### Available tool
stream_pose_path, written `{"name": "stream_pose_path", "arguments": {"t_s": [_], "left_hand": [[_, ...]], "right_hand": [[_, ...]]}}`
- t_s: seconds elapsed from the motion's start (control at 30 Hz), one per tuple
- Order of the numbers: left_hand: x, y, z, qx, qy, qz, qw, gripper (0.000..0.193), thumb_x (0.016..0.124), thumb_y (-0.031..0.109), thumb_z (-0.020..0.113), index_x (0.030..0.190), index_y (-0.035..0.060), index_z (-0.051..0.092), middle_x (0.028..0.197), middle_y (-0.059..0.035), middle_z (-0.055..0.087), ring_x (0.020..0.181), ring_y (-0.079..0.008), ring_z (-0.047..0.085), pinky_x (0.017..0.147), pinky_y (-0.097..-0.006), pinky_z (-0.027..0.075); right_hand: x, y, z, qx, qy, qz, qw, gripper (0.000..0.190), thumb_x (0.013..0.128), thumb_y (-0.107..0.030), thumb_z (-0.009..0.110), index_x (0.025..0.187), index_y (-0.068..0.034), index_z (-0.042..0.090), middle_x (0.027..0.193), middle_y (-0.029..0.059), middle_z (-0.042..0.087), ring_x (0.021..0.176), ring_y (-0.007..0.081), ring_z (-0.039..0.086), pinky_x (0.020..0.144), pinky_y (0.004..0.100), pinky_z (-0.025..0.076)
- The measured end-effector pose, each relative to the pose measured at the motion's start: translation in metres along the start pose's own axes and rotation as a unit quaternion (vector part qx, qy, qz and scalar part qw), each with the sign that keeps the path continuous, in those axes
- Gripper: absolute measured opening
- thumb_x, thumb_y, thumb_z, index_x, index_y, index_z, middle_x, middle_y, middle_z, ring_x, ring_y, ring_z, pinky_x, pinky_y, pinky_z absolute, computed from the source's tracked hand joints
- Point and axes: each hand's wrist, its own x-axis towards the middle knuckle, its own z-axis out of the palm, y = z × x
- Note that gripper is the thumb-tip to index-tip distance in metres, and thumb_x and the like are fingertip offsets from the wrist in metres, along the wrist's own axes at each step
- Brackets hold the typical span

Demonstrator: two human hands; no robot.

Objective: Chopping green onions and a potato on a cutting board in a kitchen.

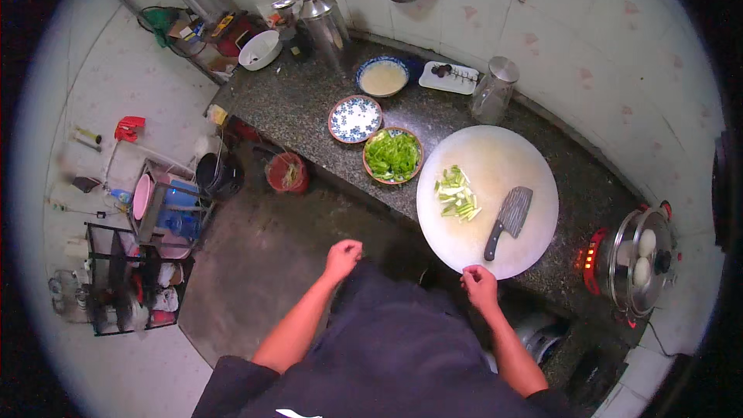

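My left hand [345, 255] hangs over the floor in front of the counter, its fingers curled; nothing can be made out in it. Near the lower edge of the round white cutting board [441, 151] is my right hand [479, 285], fingers bent, with no object visible in it. Cut green and white stalk pieces [457, 194] lie on the board's left half. Right of them rests a cleaver [514, 212], its black handle towards me. Beside the board a plate holds chopped green leaves [393, 155]; a flower-patterned plate [355, 119] stands next to it.
A blue-rimmed bowl with pale contents [383, 78], a white tray with dark pieces [448, 78] and a glass jar [494, 90] stand along the wall. On the right, a lidded steamer pot [638, 261] sits by a lit red panel. A red bucket [286, 172] stands on the floor.
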Motion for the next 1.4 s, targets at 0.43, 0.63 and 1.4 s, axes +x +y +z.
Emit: {"name": "stream_pose_path", "arguments": {"t_s": [0.43,0.63,1.4], "left_hand": [[0.185,0.132,0.016,-0.085,-0.159,-0.179,0.967,0.033,0.102,0.027,0.051,0.126,0.0049,0.056,0.108,-0.0106,0.071,0.085,-0.0191,0.069,0.068,-0.0344,0.06],[0.212,0.132,0.012,-0.022,-0.246,-0.182,0.952,0.025,0.103,0.022,0.045,0.116,0.0035,0.056,0.108,-0.0117,0.072,0.088,-0.0197,0.07,0.071,-0.0353,0.058],[0.254,0.169,0.052,-0.146,-0.264,-0.129,0.945,0.039,0.103,0.025,0.051,0.136,0.0038,0.052,0.125,-0.011,0.067,0.1,-0.0209,0.067,0.083,-0.0361,0.057]], "right_hand": [[0.041,-0.076,0.036,0.096,0.174,0.066,0.978,0.013,0.096,-0.008,0.061,0.103,0.001,0.066,0.081,0.0071,0.068,0.067,0.0117,0.064,0.061,0.0257,0.053],[0.027,-0.083,0.084,0.138,0.246,0.11,0.953,0.013,0.096,-0.008,0.062,0.105,0.001,0.066,0.083,0.0074,0.069,0.068,0.0118,0.064,0.062,0.0254,0.053],[0.029,-0.063,0.08,0.102,0.27,0.124,0.949,0.014,0.094,-0.008,0.063,0.102,0.001,0.068,0.082,0.0075,0.07,0.067,0.0133,0.067,0.061,0.0262,0.054]]}}
